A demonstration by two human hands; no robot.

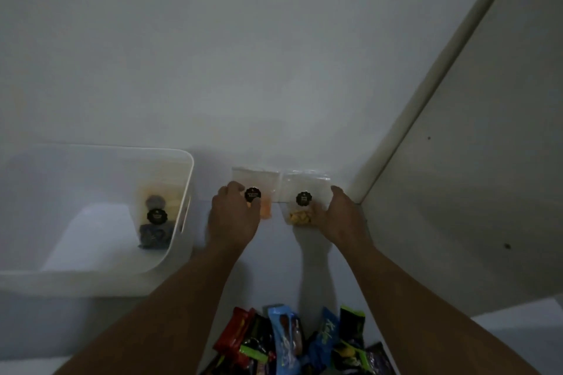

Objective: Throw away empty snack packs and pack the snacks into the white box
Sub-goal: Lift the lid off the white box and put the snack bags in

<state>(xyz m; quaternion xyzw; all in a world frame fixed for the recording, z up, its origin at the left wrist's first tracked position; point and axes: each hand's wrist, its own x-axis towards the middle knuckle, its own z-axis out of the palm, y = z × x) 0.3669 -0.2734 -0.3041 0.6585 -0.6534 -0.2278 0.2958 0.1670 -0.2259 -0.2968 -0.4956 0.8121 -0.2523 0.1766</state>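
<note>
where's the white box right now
In the head view the white box sits at the left, just beside the left hand, with clear snack packs inside.

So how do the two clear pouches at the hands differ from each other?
The left pouch holds pale orange pieces; the right pouch holds yellow chunks. The left hand covers the left pouch's lower left part, while the right hand holds the right pouch only at its right edge. Both are clear, bear a round black sticker and sit side by side.
</note>
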